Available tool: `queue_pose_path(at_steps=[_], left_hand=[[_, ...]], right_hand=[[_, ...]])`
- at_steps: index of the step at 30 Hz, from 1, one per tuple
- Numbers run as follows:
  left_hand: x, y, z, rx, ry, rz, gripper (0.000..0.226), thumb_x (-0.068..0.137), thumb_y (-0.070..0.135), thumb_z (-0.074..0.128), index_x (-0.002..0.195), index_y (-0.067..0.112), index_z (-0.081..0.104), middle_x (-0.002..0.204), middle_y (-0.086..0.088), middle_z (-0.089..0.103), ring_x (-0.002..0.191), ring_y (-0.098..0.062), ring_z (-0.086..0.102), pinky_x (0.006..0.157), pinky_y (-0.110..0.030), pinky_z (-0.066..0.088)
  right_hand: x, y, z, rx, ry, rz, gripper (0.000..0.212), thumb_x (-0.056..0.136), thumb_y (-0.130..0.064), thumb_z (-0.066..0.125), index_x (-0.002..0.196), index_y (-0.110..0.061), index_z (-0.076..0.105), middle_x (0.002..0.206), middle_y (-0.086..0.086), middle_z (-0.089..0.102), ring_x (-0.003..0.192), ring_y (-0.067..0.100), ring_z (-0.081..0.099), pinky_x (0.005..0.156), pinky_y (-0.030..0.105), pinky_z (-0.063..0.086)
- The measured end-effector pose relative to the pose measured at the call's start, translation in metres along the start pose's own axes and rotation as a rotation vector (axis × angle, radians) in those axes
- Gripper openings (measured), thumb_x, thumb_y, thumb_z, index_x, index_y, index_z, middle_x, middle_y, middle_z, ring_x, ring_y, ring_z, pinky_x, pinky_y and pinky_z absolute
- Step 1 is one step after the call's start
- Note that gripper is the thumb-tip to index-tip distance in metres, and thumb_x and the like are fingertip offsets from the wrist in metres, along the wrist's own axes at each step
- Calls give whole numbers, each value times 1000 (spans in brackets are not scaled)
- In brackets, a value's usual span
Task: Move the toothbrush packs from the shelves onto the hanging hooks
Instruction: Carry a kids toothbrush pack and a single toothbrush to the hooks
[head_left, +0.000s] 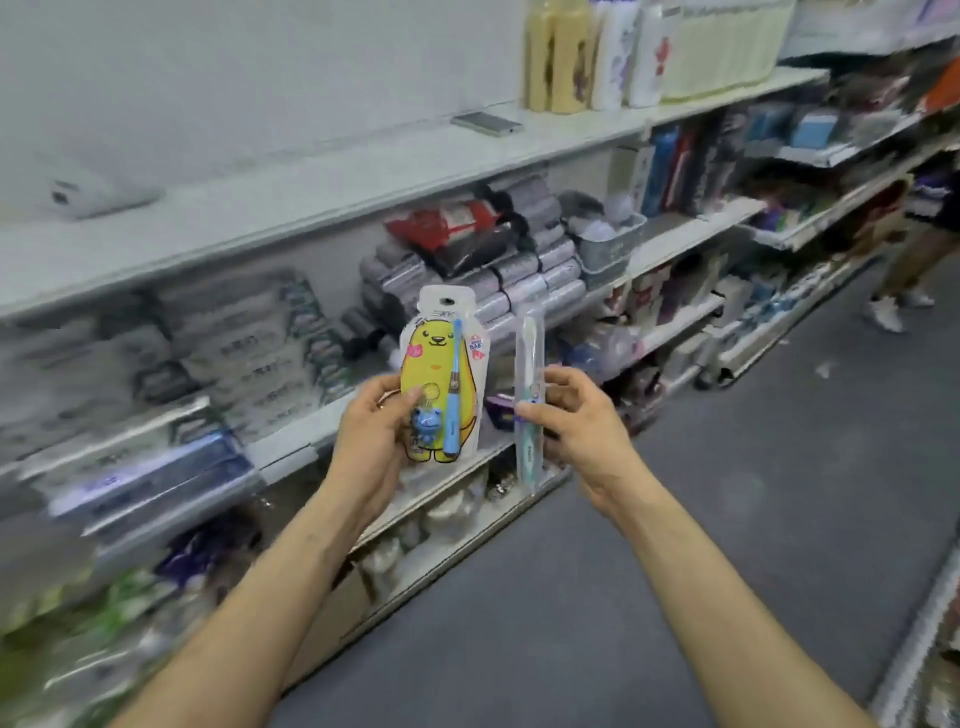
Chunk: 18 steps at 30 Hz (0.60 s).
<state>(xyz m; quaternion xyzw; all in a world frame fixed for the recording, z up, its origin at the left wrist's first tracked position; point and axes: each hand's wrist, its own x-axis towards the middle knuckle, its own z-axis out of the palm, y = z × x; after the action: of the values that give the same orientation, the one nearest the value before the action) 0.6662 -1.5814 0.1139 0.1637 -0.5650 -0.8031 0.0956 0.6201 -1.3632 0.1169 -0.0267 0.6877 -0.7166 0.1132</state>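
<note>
1. Left forearm (254, 597) and right forearm (722, 597) come up from the bottom edge, bare, angled in toward frame centre.
2. At centre the left hand (371, 431) grips the bear pack (434, 358) by its lower left edge: thumb across the front, fingers behind. Pack upright, front to camera.
3. Bear pack detail: yellow bear card, blue toothbrush (453, 395) standing along its right side, small blue figure (427, 420) at lower left, hang hole (445, 300) at the top.
4. Just right of it the right hand (576, 421) pinches the slim pack (529, 348) around mid-height, thumb on the left edge, fingers curled on the right. Pack upright, narrow, pale toothbrush inside; print too blurred to read.
5. Hands are apart, not touching. The two packs are just beside each other with a gap between, both held in the air in front of the shelving, neither on a shelf.
6. Behind them, mid-frame: stack of grey wrapped packs (524, 270) with a red and black bag (447, 228) on top; pale basket (613, 249) to their right.
7. White upper shelf (311, 187) runs across the frame; flat silver device (487, 123) lies on it, upper middle. Bottles (558, 62) stand on it at top, right of centre.
8. Left half: shelves of stacked packs, motion-blurred, contents not readable.
9. Grey floor (753, 493) fills the lower right. At the right edge, another person's legs and white shoes (883, 314).
</note>
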Motion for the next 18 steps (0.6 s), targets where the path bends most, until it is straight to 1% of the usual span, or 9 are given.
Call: queue_pose_path(at_steps=[3, 4, 7, 8, 11, 12, 15, 16, 18], left_hand=[[-35, 33, -68, -43, 206, 96, 11, 103, 2, 56, 107, 8, 64, 95, -8, 80, 78, -19, 78, 64, -32, 63], [-52, 42, -90, -54, 279, 122, 11, 104, 2, 55, 108, 8, 63, 96, -8, 80, 79, -20, 78, 64, -34, 64], [-112, 65, -153, -85, 483, 204, 10, 104, 3, 54, 109, 7, 62, 97, -10, 79, 80, -23, 77, 68, -42, 66], [-129, 71, -168, -84, 531, 217, 9, 104, 4, 55, 108, 8, 62, 97, -10, 78, 80, -23, 77, 69, -42, 65], [-195, 93, -230, -92, 752, 315, 10, 102, 2, 57, 106, 8, 64, 98, -10, 77, 84, -21, 73, 77, -38, 63], [-220, 100, -248, -94, 820, 341, 10, 102, 2, 57, 105, 9, 64, 97, -9, 76, 84, -21, 73, 76, -36, 62], [-286, 119, -300, -85, 970, 387, 10, 104, 3, 56, 104, 9, 63, 90, -7, 76, 74, -17, 72, 59, -27, 58], [-305, 124, -316, -78, 1010, 399, 10, 104, 4, 55, 105, 9, 64, 88, -6, 76, 73, -15, 72, 58, -26, 58], [-343, 134, -350, -67, 1067, 432, 12, 104, 5, 56, 111, 7, 65, 95, -7, 79, 81, -18, 74, 69, -31, 60]], right_hand=[[2, 5, 77, -44, -224, -23, 38, 85, -11, 85, 115, -26, 68, 110, 1, 76, 102, 23, 75, 96, 58, 59], [0, 3, 101, -58, -305, -26, 38, 85, -11, 85, 115, -26, 67, 110, 0, 76, 101, 21, 75, 95, 56, 60], [-18, -4, 179, -88, -527, -39, 38, 88, -9, 82, 118, -24, 65, 115, 2, 74, 99, 16, 74, 82, 37, 61], [-23, -6, 200, -88, -578, -47, 38, 89, -9, 82, 119, -23, 64, 116, 2, 73, 100, 17, 74, 81, 35, 61], [-61, -12, 282, -105, -774, -81, 37, 89, -14, 82, 119, -24, 64, 119, 4, 70, 104, 21, 72, 88, 40, 62], [-77, -14, 309, -108, -832, -93, 37, 89, -15, 83, 119, -26, 64, 120, 4, 70, 105, 20, 71, 89, 41, 62], [-134, -15, 380, -78, -962, -103, 37, 88, -16, 84, 119, -25, 65, 117, 4, 71, 100, 17, 74, 91, 52, 62], [-153, -14, 400, -73, -1004, -109, 36, 89, -17, 83, 118, -26, 65, 116, 3, 71, 96, 15, 75, 91, 54, 62], [-190, -11, 435, -74, -1085, -119, 33, 90, -20, 82, 117, -29, 65, 115, -2, 72, 96, 13, 75, 91, 51, 62]])
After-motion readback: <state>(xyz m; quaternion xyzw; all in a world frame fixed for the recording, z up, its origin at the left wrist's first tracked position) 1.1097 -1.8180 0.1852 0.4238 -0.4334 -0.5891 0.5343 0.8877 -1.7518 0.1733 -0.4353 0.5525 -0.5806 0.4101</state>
